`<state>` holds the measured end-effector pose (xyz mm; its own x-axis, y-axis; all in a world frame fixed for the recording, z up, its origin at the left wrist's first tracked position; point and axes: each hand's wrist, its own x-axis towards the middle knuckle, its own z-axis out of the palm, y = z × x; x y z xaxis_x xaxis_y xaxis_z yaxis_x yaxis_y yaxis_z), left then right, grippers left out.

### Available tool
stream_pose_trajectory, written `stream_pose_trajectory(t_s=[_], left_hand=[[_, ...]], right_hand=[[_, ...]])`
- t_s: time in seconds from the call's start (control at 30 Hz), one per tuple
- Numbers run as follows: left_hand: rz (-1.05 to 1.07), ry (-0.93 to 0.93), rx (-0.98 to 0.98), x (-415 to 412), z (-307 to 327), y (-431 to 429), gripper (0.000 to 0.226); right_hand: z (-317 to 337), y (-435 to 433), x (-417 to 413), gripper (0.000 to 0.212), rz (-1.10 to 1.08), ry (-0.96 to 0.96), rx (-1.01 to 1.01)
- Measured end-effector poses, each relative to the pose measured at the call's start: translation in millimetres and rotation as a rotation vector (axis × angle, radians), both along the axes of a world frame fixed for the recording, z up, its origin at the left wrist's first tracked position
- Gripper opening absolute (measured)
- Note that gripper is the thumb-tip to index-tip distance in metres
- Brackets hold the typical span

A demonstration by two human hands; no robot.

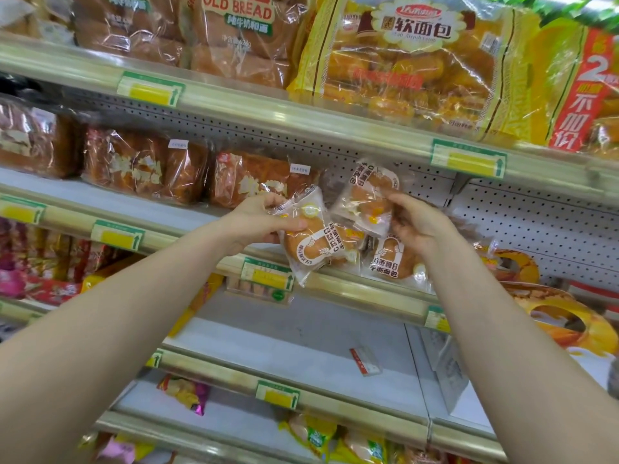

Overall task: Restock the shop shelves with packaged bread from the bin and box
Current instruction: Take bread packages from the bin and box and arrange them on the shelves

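Left hand pinches the top edge of 1 bread packet, thumb over the wrapper. The packet hangs tilted in front of the middle shelf rail. Right hand curls round a 2nd packet, just beside the 1st. A 3rd packet sits below the right hand at the shelf edge; held or resting, cannot tell. Brown loaves lie further left on the same shelf.

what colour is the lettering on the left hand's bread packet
Bread packet lettering: dark brown, head view.

Yellow price labels, perforated back panel, loose red tag, purple-yellow snack bag
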<state>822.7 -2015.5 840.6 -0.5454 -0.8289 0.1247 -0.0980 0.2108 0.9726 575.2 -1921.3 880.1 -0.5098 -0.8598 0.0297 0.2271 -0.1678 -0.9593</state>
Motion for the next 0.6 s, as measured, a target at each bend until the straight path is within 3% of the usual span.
stream_pose_trajectory(t_s=[0.1,0.2,0.33,0.47,0.6], left_hand=[[0.001,0.002,-0.002,0,2,2,0.055],[-0.002,-0.003,-0.005,0,4,2,0.055],[-0.015,0.005,0.001,1,3,-1,0.050],[-0.023,0.005,-0.006,1,2,-5,0.050],[-0.039,-0.003,-0.007,2,3,-7,0.046]], right_hand=[[3,-2,-2,0.016,-0.011,0.036,0.015],[7,-6,-4,0.014,-0.096,0.277,0.038],[18,-9,0,0.043,-0.121,0.521,0.162],[20,-15,-3,0.043,-0.041,0.515,0.211],[15,-26,-11,0.037,-0.142,0.524,0.194]])
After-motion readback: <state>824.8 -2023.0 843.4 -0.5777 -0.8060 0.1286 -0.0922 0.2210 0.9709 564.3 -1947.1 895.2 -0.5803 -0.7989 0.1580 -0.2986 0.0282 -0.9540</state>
